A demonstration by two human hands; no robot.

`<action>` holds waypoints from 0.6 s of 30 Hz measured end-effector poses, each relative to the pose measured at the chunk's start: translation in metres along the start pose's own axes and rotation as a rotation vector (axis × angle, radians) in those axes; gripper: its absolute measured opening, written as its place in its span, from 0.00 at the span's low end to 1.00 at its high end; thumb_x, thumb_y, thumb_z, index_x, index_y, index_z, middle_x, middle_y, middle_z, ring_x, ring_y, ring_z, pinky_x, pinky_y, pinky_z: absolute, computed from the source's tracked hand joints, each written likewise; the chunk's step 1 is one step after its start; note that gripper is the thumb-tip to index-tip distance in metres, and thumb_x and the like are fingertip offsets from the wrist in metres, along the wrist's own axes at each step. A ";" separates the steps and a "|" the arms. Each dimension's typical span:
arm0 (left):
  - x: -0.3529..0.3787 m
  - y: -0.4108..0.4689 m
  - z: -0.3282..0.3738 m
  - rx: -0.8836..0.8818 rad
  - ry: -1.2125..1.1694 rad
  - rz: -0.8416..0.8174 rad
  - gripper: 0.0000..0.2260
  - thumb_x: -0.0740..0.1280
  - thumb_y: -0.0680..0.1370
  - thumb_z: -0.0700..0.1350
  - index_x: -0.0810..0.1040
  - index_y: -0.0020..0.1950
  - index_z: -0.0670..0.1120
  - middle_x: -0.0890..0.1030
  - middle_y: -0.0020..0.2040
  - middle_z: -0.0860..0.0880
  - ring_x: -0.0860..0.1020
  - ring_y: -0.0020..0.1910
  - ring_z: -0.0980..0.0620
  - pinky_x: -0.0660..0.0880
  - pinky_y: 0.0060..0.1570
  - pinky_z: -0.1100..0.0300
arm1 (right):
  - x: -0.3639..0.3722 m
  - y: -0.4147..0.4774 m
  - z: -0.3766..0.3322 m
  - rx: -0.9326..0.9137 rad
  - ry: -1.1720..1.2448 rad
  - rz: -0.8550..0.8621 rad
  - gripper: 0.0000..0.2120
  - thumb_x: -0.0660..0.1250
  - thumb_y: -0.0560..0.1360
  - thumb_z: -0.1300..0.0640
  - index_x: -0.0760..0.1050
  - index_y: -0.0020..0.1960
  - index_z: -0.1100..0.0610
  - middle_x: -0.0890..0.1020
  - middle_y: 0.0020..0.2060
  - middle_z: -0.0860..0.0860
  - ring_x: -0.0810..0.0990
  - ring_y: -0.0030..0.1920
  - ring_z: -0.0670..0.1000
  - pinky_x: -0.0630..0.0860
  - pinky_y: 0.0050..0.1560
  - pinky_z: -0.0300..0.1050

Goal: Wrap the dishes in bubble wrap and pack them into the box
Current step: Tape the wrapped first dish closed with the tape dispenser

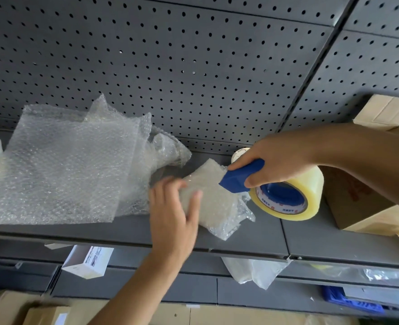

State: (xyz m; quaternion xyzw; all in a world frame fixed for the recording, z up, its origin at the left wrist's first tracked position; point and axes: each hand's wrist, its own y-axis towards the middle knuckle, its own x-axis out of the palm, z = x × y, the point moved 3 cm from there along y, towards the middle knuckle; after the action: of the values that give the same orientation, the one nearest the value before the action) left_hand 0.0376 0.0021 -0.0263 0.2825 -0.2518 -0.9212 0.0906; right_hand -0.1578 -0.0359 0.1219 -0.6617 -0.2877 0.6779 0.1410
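Observation:
A small bundle wrapped in bubble wrap [213, 198] lies on the grey shelf [252, 235]; what is inside it is hidden. My left hand [174, 214] rests flat on the bundle's left side with fingers spread. My right hand [276, 164] grips a blue tape dispenser [242, 175] carrying a roll of clear tape [290, 195], and the dispenser's front edge touches the bundle's top right. Loose sheets of bubble wrap [62, 165] lie spread to the left. Behind my right hand, a round white rim [238, 153] shows only in part.
An open cardboard box [367, 202] stands at the right of the shelf. A grey pegboard wall [193, 66] backs the shelf. Below it are a small white carton [87, 261], a plastic bag [252, 270], a blue crate [351, 301] and brown cartons [41, 313].

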 end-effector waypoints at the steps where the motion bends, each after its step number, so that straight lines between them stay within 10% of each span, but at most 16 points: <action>1: -0.001 -0.012 0.013 0.107 0.003 -0.063 0.19 0.67 0.79 0.57 0.76 0.60 0.42 0.77 0.58 0.48 0.72 0.58 0.50 0.66 0.62 0.63 | 0.000 0.001 0.000 0.005 0.000 -0.004 0.22 0.63 0.77 0.38 0.67 0.69 0.26 0.80 0.50 0.35 0.81 0.47 0.43 0.79 0.50 0.42; 8: 0.051 -0.056 0.027 0.263 0.253 -0.463 0.54 0.79 0.58 0.69 0.64 0.76 0.45 0.74 0.64 0.50 0.73 0.63 0.49 0.70 0.67 0.55 | -0.014 0.003 -0.005 0.033 0.008 -0.050 0.20 0.64 0.79 0.40 0.69 0.70 0.31 0.78 0.44 0.35 0.76 0.39 0.40 0.68 0.37 0.35; 18: 0.059 -0.035 0.002 0.441 0.367 -0.301 0.29 0.80 0.66 0.60 0.76 0.61 0.51 0.79 0.48 0.54 0.77 0.40 0.48 0.75 0.37 0.54 | -0.020 0.001 -0.003 0.039 0.029 -0.067 0.17 0.65 0.77 0.37 0.72 0.66 0.28 0.82 0.47 0.36 0.81 0.47 0.42 0.77 0.50 0.40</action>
State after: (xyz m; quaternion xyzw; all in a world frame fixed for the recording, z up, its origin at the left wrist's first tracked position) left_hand -0.0127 0.0146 -0.0707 0.4906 -0.3805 -0.7811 -0.0661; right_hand -0.1529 -0.0473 0.1380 -0.6586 -0.2945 0.6685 0.1807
